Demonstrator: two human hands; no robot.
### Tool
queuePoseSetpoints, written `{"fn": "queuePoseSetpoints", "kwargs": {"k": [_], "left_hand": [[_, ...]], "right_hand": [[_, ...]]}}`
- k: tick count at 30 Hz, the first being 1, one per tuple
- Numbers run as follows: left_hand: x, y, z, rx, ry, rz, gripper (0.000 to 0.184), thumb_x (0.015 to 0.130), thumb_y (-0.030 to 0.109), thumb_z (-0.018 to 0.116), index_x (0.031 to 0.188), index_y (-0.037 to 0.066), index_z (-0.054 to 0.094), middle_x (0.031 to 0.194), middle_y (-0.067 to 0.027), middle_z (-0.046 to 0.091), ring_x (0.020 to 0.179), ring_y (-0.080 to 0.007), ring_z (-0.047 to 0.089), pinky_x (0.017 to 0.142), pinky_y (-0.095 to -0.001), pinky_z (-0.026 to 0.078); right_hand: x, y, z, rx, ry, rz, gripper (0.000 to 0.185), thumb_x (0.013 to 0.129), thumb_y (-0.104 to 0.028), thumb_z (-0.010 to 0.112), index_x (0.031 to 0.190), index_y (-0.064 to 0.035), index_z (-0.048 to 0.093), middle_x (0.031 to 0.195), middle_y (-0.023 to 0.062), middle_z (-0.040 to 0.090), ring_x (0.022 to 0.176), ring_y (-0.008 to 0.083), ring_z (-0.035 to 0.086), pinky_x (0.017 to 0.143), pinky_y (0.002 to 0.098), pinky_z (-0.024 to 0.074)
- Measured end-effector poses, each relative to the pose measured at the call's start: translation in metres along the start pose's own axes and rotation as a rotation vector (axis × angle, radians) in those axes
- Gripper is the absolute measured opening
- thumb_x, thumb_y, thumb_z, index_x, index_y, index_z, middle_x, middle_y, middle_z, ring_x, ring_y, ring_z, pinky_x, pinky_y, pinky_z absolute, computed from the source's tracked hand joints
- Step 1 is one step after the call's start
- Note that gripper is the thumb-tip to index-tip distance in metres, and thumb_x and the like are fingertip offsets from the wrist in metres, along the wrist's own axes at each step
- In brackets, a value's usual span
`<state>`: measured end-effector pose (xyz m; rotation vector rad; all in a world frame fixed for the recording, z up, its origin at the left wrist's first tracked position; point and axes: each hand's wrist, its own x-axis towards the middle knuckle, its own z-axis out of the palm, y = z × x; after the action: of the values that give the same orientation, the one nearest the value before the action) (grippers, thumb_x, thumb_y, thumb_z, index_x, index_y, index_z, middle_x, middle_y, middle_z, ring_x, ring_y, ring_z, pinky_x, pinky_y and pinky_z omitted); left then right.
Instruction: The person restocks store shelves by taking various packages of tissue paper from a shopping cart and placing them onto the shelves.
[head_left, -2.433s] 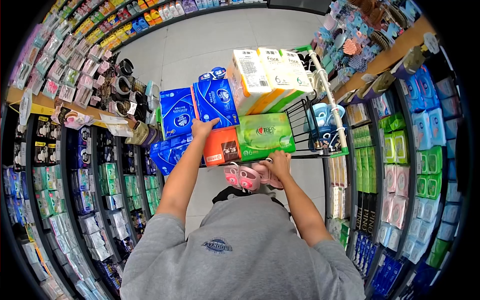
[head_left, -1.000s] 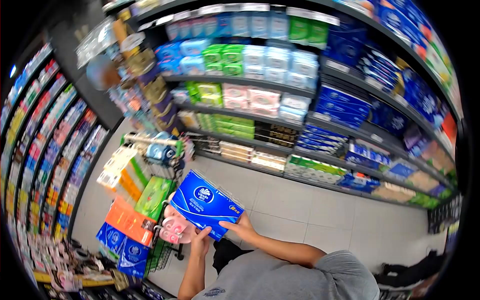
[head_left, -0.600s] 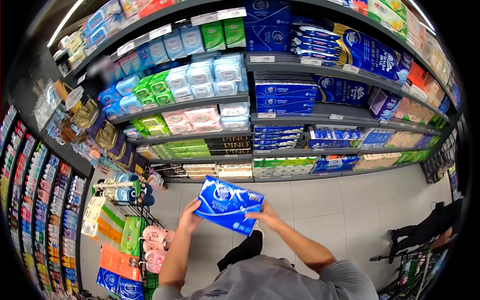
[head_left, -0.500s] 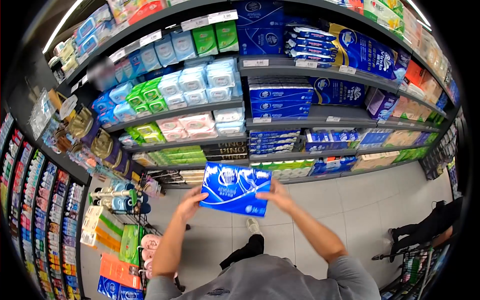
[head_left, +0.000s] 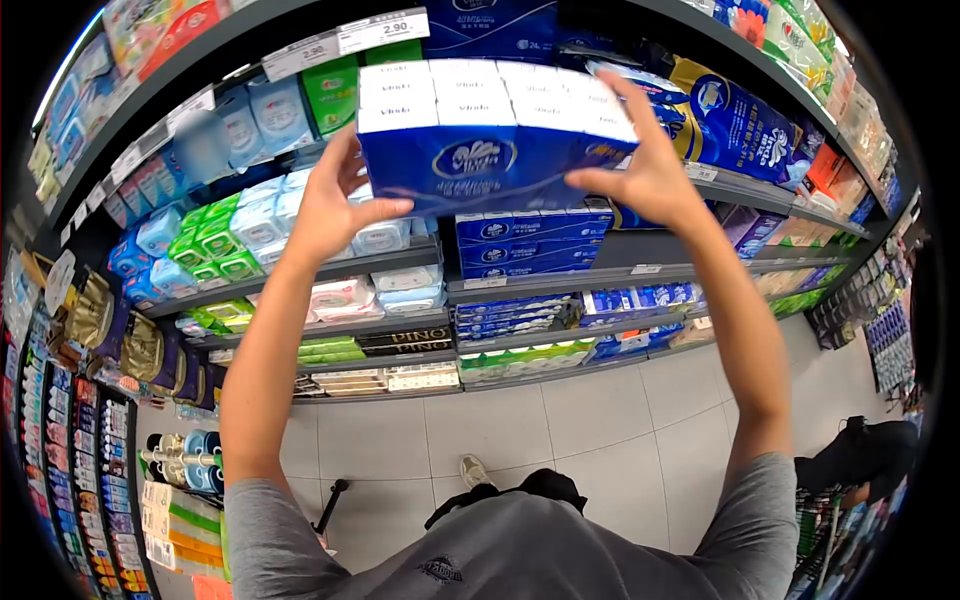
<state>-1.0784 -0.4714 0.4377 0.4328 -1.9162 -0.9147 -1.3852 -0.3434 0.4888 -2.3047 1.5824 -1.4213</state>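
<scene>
A blue Vinda tissue pack (head_left: 480,160) with a white printed side facing up is raised in front of the shelves, held between both hands. My left hand (head_left: 335,205) grips its left end, thumb along the lower edge. My right hand (head_left: 645,160) clasps the right end, fingers over the top corner and thumb on the front. Behind and above the pack, another blue pack (head_left: 490,30) sits on the upper shelf. Below it, similar blue packs (head_left: 530,243) are stacked on a lower shelf.
Wet-wipe packs (head_left: 215,240) fill the shelves at left. A gold-and-blue bag (head_left: 735,115) lies on the shelf at right. The cart with tissue packs (head_left: 185,535) is at lower left. Another person in dark clothing (head_left: 860,455) is at the right edge, beside a cart.
The blue pack has left the cart and been raised to the upper shelf, with its white side now showing. The view has swung from the cart to the shelves and moved closer.
</scene>
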Motion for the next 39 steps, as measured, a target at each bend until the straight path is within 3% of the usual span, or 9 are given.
{"fn": "queuePoseSetpoints", "kwargs": {"k": [3,11,15,19,24,31,35,36,39], "left_hand": [[0.042,-0.001,0.007,0.156,-0.024,-0.021,0.082,0.06,0.006,0.083,0.128,0.001,0.038,0.115,-0.0151,0.055,0.111,-0.0252,0.054,0.098,-0.0373,0.042],[0.1,-0.031,0.018,0.306,0.025,-0.093,0.081,0.06,-0.002,0.079,0.128,0.001,0.036,0.114,-0.0143,0.057,0.105,-0.0245,0.057,0.091,-0.0333,0.046],[0.115,-0.046,0.02,0.412,0.006,-0.136,0.081,0.061,-0.007,0.076,0.13,0.001,0.034,0.12,-0.0157,0.055,0.107,-0.0248,0.057,0.09,-0.033,0.047],[0.125,-0.082,0.019,0.428,0.034,-0.051,0.084,0.059,0.0,0.08,0.129,-0.002,0.033,0.114,-0.021,0.059,0.105,-0.0291,0.059,0.089,-0.0353,0.046],[0.122,-0.072,0.033,0.552,-0.01,-0.204,0.083,0.059,0.003,0.08,0.129,-0.002,0.035,0.111,-0.0212,0.06,0.106,-0.0318,0.058,0.091,-0.0353,0.045],[0.137,-0.087,0.038,0.571,-0.138,-0.292,0.059,0.064,0.001,0.077,0.116,-0.004,0.05,0.108,-0.0159,0.061,0.098,-0.0222,0.06,0.085,-0.0325,0.047],[0.139,-0.107,0.037,0.654,-0.06,-0.331,0.054,0.068,-0.004,0.072,0.117,-0.004,0.049,0.106,-0.0153,0.063,0.094,-0.0224,0.062,0.082,-0.032,0.049],[0.139,-0.11,0.038,0.632,-0.02,-0.34,0.053,0.069,-0.005,0.071,0.117,-0.004,0.049,0.105,-0.0153,0.063,0.093,-0.0227,0.062,0.081,-0.0321,0.049],[0.136,-0.133,0.035,0.607,0.061,-0.283,0.051,0.066,0.002,0.074,0.112,-0.003,0.052,0.094,-0.0153,0.064,0.085,-0.0255,0.062,0.075,-0.0342,0.049]], "right_hand": [[0.032,0.024,-0.015,-0.194,0.032,-0.063,0.092,0.058,-0.013,0.084,0.135,-0.0095,0.032,0.123,0.0181,0.053,0.116,0.0288,0.05,0.098,0.0356,0.0393],[0.09,0.072,-0.014,-0.523,0.052,-0.217,0.091,0.056,-0.026,0.086,0.13,-0.0052,0.036,0.115,0.0237,0.055,0.109,0.0392,0.053,0.092,0.0411,0.0427],[0.111,0.085,-0.009,-0.749,-0.053,-0.21,0.082,0.059,-0.035,0.083,0.122,-0.0027,0.042,0.109,0.0221,0.058,0.11,0.0359,0.051,0.097,0.0433,0.0352],[0.128,0.092,-0.003,-0.878,-0.246,-0.133,0.076,0.057,-0.036,0.083,0.112,0.0015,0.046,0.107,0.0197,0.06,0.109,0.0338,0.052,0.092,0.0457,0.0373],[0.129,0.103,0.0,-0.934,-0.372,-0.065,0.08,0.057,-0.037,0.083,0.118,0.0016,0.048,0.114,0.0183,0.057,0.115,0.0325,0.048,0.099,0.0491,0.0336],[0.148,0.102,0.005,-0.995,-0.5,-0.039,0.065,0.059,-0.035,0.082,0.107,0.0021,0.059,0.111,0.0181,0.059,0.117,0.0317,0.047,0.101,0.0494,0.0325],[0.158,0.113,0.013,-0.916,-0.558,-0.021,0.057,0.06,-0.034,0.081,0.102,-0.0004,0.062,0.096,0.0136,0.066,0.102,0.029,0.058,0.089,0.0414,0.0449],[0.16,0.116,0.018,-0.965,-0.492,-0.056,0.038,0.061,-0.028,0.081,0.094,-0.0107,0.071,0.094,0.0059,0.069,0.091,0.023,0.064,0.076,0.0385,0.0502],[0.159,0.095,0.02,-1.069,-0.569,-0.026,0.036,0.062,-0.026,0.081,0.094,-0.011,0.071,0.094,0.0071,0.069,0.095,0.0229,0.063,0.082,0.0418,0.0478]]}}
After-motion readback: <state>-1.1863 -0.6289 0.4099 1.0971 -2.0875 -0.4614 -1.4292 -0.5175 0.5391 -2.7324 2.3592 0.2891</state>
